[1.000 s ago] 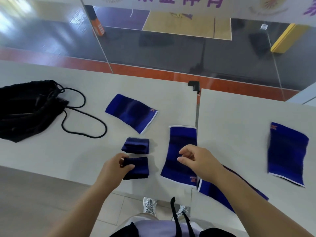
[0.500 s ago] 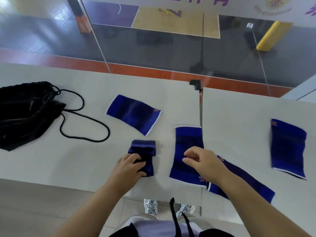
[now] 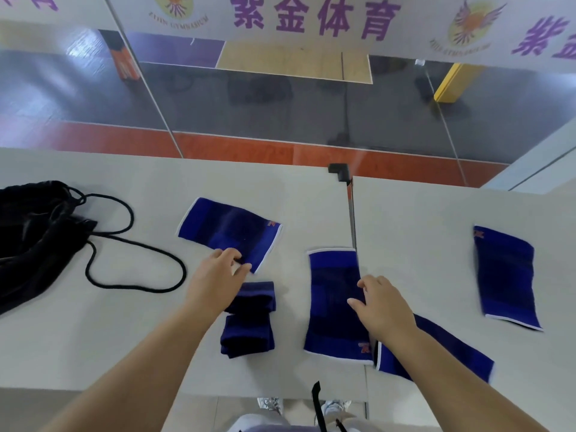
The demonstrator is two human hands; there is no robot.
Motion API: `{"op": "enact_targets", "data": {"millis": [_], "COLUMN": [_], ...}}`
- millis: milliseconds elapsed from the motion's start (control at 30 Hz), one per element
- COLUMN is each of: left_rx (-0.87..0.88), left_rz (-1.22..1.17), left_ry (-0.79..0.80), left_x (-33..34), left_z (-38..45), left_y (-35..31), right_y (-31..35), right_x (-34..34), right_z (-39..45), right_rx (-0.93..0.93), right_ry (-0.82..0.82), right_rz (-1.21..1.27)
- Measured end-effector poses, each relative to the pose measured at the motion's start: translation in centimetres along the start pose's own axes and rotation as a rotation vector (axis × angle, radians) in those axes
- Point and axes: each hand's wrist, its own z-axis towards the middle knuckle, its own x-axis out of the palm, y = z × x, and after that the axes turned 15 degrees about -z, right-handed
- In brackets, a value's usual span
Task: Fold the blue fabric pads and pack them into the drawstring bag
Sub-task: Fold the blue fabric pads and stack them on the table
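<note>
In the head view, two dark blue fabric pads, already folded into small bundles, are lying one behind the other near the front edge of the pale grey table; they serve as the landmark here. Just beyond them the left hand is reaching out, fingers loosely spread and touching the near corner of a flat blue white-edged pad, not yet pinching it. Right of the bundles the right hand is resting open, fingers slightly curled, on another flat blue pad that is lying across the seam where two tables meet. A third flat pad is sitting partly under that wrist, overhanging the front edge, and a fourth is lying far right of the bundles. The black drawstring bag is slumped far left of them, its cord looping on the table.

Risks, as I judge them: the left forearm is passing right over the bundles and could nudge them open; a one-corner pull could drag the pad skewed; the overhanging pad could slip off if the right arm sweeps it; the bag mouth looks collapsed, so packing may snag.
</note>
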Motion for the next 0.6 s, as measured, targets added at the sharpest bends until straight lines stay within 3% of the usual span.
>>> {"op": "enact_targets", "data": {"millis": [200,400,600], "left_rx": [-0.107,-0.113,-0.059], "left_rz": [0.235,0.115,0.170], "left_ry": [0.110,0.129,0.102], "left_x": [0.8,2.3,3.3], "left_z": [4.0,5.4,7.0], "left_y": [-0.5,-0.5,0.0], "right_y": [1.3,1.0,0.4], "right_x": [0.5,0.7,0.7], "right_z": [1.3,2.2,3.2], "right_rx": [0.065,0.177,0.238], "right_ry": [0.071,0.077,0.102], "right_rz": [-0.050,0.238,0.143]}}
